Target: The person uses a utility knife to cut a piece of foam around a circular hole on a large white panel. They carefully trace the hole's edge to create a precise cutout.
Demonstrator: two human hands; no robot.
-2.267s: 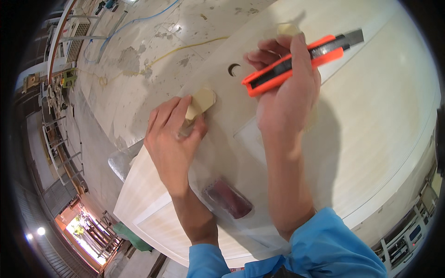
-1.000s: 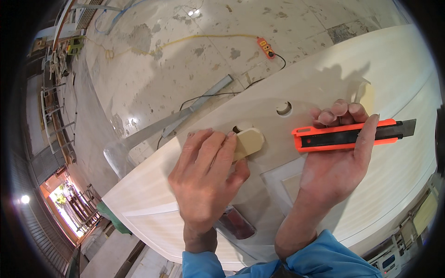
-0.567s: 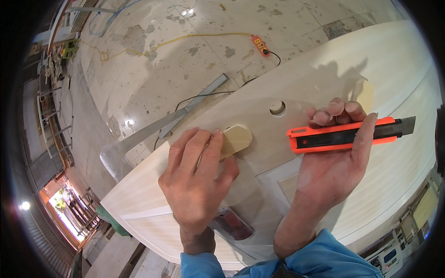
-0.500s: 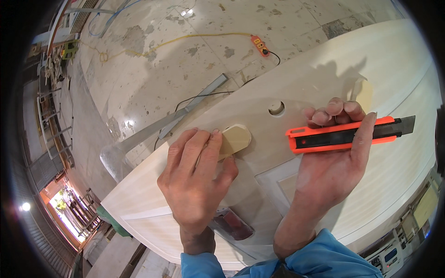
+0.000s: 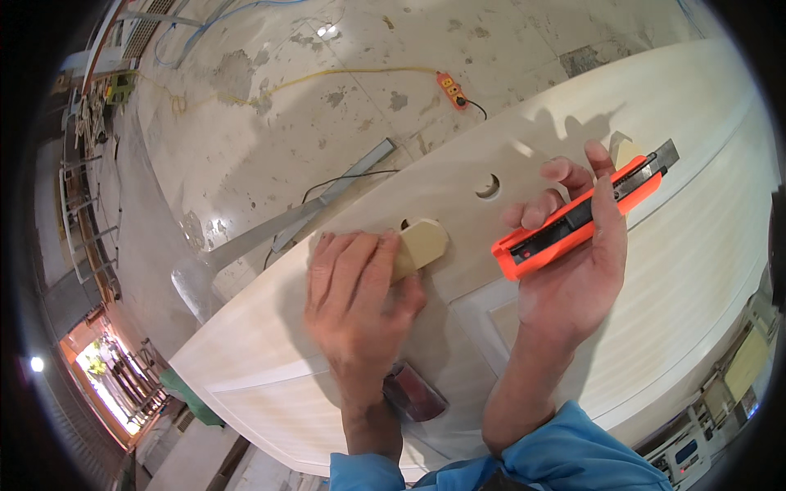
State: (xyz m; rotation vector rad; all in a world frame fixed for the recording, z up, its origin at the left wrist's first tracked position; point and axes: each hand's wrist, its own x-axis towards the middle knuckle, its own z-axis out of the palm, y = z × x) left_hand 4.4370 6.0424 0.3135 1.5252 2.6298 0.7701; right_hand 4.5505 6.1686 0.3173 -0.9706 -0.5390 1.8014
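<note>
A cream-coloured door-like panel (image 5: 270,344) with recessed mouldings lies beneath both hands. My left hand (image 5: 356,286) is closed on a pale tan block (image 5: 426,245) with clipped corners, its fingers over the near left end. A small dark opening shows at the block's far edge. My right hand (image 5: 569,278), palm up, holds an orange-and-black utility knife (image 5: 577,214) with thumb and fingers. Its wide blade is out and points to the upper right, off the panel. Behind the knife, a second cream piece (image 5: 626,152) lies on the panel, partly hidden.
A round hole (image 5: 489,188) goes through the panel between the hands. A dark reddish, block-like object (image 5: 416,391) lies near my left forearm. On the floor beyond are a metal bar (image 5: 336,192), an orange power strip (image 5: 452,90) and a yellow cord (image 5: 327,74).
The knife has tilted, its blade end swinging up and left. My left hand has shifted slightly right, and a dark opening now shows beside the tan block.
</note>
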